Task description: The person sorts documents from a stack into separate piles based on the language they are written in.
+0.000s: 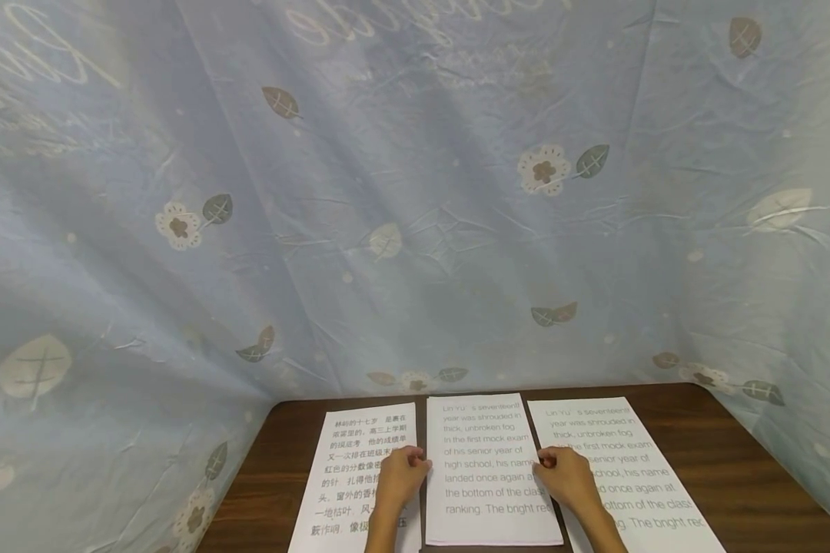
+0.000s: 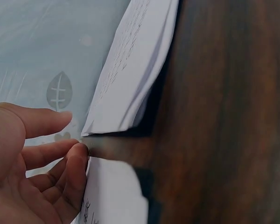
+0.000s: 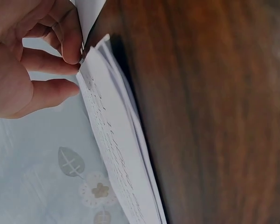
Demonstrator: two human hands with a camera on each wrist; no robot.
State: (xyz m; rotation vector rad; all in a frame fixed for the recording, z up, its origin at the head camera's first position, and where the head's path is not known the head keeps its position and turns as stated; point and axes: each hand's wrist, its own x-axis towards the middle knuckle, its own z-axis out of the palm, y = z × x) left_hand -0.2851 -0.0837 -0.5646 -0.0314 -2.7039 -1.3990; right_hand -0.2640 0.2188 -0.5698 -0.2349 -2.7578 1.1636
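Three stacks of printed paper lie side by side. The middle paper stack [image 1: 487,528], in English print, is between the two hands. My left hand [image 1: 400,478] is at its left edge, over the right part of the Chinese-printed stack [image 1: 349,476]. In the left wrist view, the thumb [image 2: 49,122] stands apart from the loosely bent fingers, beside the gap between two stacks. My right hand [image 1: 569,478] is at the middle stack's right edge, over part of the right English-printed stack [image 1: 657,499]. In the right wrist view its fingertips [image 3: 71,56] are close to a stack's corner, thumb apart.
A dark brown wooden table [image 1: 747,468] carries the papers. Behind it and at both sides hangs a pale blue cloth [image 1: 443,292] with leaves and flowers, reaching down to the table's back edge. Narrow gaps separate the stacks.
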